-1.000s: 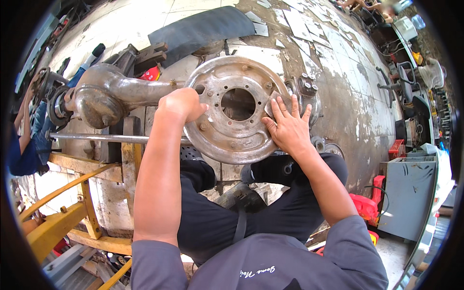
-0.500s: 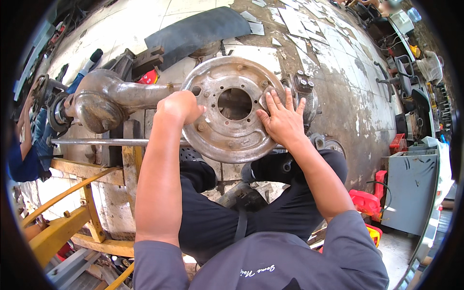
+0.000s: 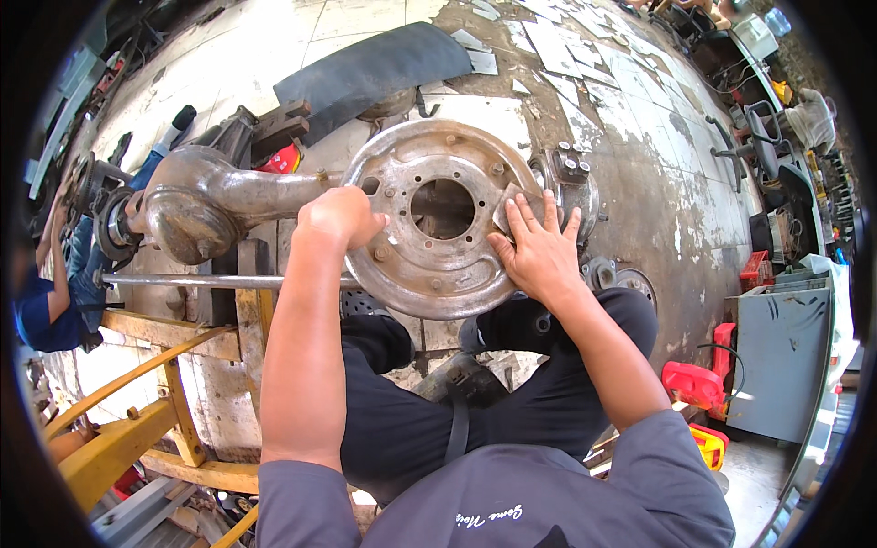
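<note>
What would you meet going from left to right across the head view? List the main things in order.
A co-worker's blue clothing, bulbous metal housing, the person's left hand, round metal plate, right hand, grey cabinet.

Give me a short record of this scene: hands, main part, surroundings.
Left hand: gripping the left rim of a round metal backing plate
Right hand: flat, fingers spread, over a small dark sheet on the backing plate's right side
Backing plate: large central hole ringed by smaller holes
Left of plate: axle housing, metal rod
Beyond plate: curved black panel
Co-worker: far left, navy sleeve
</note>
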`<state>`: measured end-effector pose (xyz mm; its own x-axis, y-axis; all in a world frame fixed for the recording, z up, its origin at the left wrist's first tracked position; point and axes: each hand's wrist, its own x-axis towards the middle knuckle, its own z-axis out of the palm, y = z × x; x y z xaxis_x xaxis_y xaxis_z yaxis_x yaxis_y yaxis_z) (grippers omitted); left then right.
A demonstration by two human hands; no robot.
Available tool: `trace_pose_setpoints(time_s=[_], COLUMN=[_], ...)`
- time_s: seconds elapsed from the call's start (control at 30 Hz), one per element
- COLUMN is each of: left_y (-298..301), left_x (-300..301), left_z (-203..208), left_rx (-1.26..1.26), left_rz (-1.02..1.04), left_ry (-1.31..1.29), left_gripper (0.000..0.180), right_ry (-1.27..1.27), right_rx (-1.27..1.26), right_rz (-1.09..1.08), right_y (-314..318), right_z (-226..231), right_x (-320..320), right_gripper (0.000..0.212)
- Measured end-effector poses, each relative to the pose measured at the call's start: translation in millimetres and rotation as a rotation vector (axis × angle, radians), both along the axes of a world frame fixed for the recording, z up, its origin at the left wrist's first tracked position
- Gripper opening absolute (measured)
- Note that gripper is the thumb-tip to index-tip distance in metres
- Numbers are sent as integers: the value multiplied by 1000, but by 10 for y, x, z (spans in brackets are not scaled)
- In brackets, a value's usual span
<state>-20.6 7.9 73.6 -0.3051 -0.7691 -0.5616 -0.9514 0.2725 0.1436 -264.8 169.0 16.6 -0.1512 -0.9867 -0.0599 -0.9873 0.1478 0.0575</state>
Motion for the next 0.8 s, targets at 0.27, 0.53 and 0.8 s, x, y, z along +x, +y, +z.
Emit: trace_pose_setpoints(time_s=[0.27,0.53,0.8], left_y=[-35,-64,-35], left_x=[18,58,-8], left_z=[-41,60,49], left_rx=[-17,46,79], left_rz=[-32,-38,-7], left_ry=[42,58,-72], left_gripper=[59,60,53], right_ry=[21,45,68], right_rx=[-65,-89,-28], right_rz=[-7,-7,-37], right_y=[-196,-210,-99], right_z=[-59,-43,-73], right_x=[-1,47,92], right_gripper=[71,73,74])
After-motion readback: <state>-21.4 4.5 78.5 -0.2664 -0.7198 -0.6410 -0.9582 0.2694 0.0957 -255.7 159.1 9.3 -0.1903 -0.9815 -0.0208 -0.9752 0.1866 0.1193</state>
